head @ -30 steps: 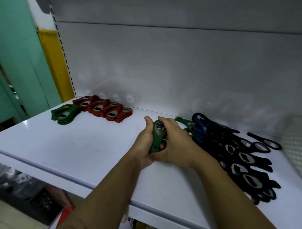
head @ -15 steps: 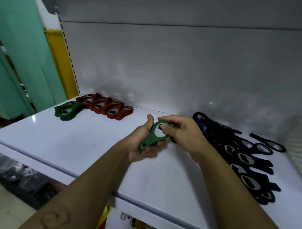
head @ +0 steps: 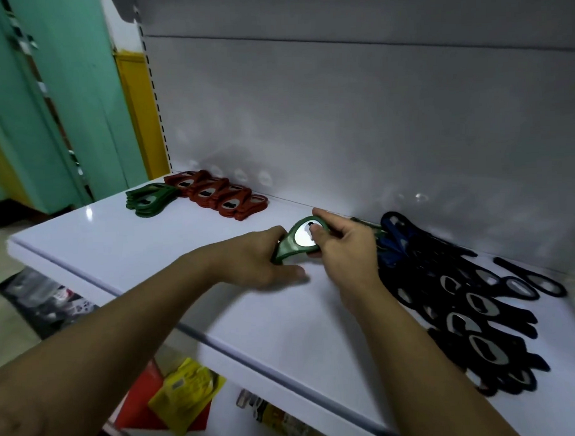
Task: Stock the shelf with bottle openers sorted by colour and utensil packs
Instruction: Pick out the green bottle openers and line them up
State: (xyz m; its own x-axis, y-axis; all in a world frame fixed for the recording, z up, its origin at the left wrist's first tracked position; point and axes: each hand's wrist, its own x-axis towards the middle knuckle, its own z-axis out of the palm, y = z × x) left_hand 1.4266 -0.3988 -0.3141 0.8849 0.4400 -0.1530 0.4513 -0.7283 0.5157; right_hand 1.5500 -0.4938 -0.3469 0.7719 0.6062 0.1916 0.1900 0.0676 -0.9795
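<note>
A green bottle opener (head: 298, 242) is held above the white shelf (head: 150, 255), tilted, with its round head up and to the right. A shiny metal plate fills the head. The left hand (head: 265, 261) grips its narrow handle end and the right hand (head: 342, 248) pinches the head.

At the back left of the shelf lies a small stack of green openers (head: 150, 198), and just beside it, on the right, a row of red openers (head: 220, 195), overlapping along the back wall. On the right side lies a loose pile of black openers (head: 471, 306), with a few blue openers (head: 392, 237) at its back end.
</note>
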